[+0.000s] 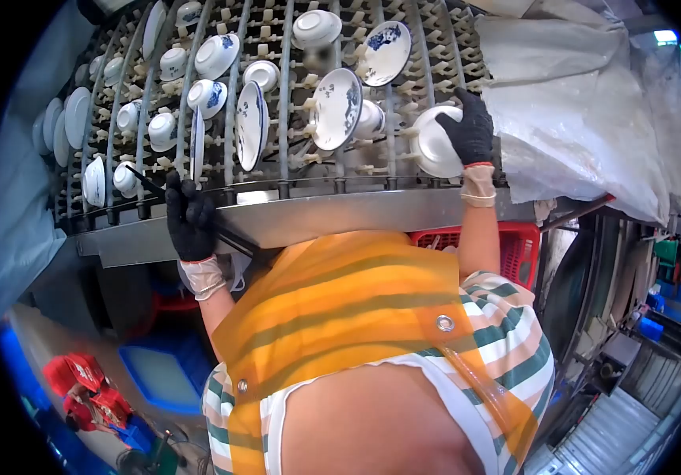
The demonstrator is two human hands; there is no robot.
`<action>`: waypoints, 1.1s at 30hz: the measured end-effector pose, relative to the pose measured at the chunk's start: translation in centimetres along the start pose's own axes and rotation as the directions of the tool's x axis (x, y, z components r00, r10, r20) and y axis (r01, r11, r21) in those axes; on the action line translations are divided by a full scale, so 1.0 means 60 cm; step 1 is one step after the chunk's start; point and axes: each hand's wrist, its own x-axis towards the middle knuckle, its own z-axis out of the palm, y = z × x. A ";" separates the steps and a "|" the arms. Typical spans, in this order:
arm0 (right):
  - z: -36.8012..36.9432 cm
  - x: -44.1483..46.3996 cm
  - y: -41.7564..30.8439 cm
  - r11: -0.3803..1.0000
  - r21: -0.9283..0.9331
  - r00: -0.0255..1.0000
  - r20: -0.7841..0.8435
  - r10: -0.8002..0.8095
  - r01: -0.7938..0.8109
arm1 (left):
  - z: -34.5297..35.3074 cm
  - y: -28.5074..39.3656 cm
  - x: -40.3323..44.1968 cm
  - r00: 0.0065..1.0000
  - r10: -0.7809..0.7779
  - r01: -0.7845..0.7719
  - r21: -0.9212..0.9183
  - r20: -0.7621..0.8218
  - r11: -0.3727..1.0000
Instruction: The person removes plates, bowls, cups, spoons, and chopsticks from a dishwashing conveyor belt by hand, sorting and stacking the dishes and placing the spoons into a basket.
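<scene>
My right hand [471, 133], in a black glove over a pale one, grips the right edge of a white bowl [434, 150], thumb across its near face. The bowl sits tilted among the pegs at the right of the conveyor rack [283, 158]. At the rack's front edge, my left hand [188, 218], gloved the same way, is closed around long, thin dark sticks [147, 182]; their exact kind is unclear. Nearest to it are an edge-on plate [197, 142] and a small white bowl [125, 180].
Blue-patterned plates [336, 109] and bowls [217, 55] stand tilted between the rack's bars. A steel ledge [340, 212] runs along the front. Plastic sheeting [570, 111] hangs at the right. Below are a red basket [521, 245] and a blue tub [162, 376].
</scene>
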 end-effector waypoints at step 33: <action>-0.057 -0.139 0.242 0.734 -0.177 0.755 -0.167 0.634 -0.655 | 0.033 -0.081 -0.007 0.993 0.119 -0.120 0.064 0.007 0.991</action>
